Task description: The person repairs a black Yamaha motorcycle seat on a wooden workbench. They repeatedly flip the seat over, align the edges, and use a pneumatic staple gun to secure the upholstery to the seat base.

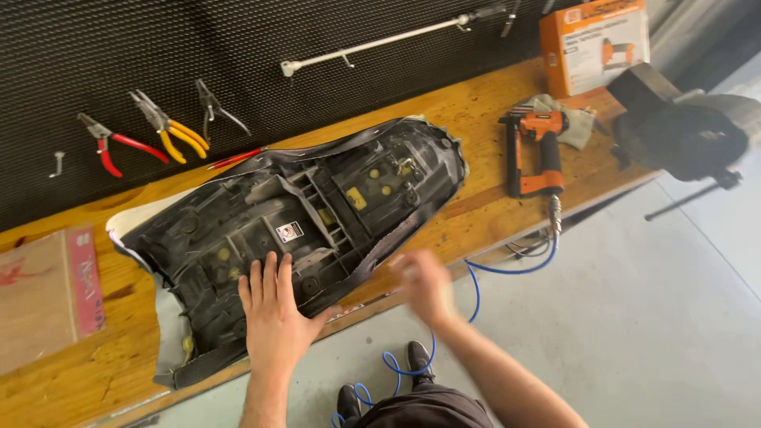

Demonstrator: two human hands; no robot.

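Two bare hands work at the bench edge: the left hand (273, 313) lies flat and open on the upturned black plastic motorcycle seat base (301, 218), while the right hand (424, 284) is motion-blurred, grip unreadable. Overhanging the wooden workbench (476, 103), the seat could tip if pressure eases.

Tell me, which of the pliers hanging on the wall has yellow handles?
The middle pair. Its handles are yellow, while the pair to its left has red handles and the pair to its right is bare grey metal.
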